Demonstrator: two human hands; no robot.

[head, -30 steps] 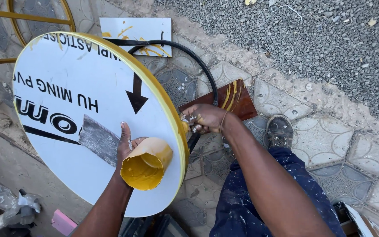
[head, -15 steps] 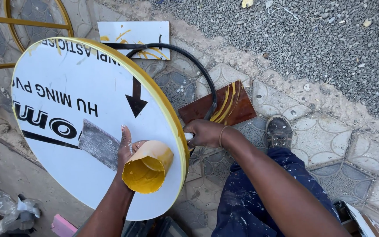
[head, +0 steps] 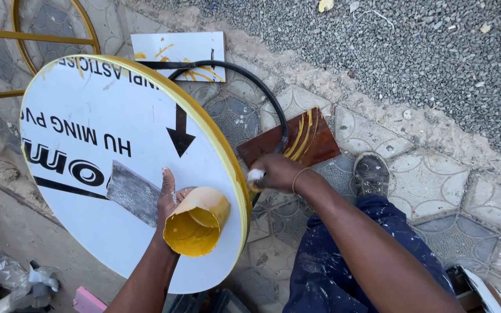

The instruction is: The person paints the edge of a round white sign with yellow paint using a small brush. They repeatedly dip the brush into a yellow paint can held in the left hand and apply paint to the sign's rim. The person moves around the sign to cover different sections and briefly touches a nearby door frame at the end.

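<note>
Gripping a yellow paint cup (head: 195, 225), the left hand (head: 168, 194) rests on the round sign (head: 100, 139); cup mouth points toward the viewer.
Right hand (head: 273, 173) closes on a brush (head: 254, 177) at the sign's yellow rim; open paving lies to the right.

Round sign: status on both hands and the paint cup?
Left hand holds yellow paint cup against round sign. Right hand grips something small at its yellow rim. Nothing blocking.

Outdoor sign-painting spot, patterned paving (head: 372, 133), gravel (head: 413, 52), paint-smeared boards (head: 297, 142)
</note>
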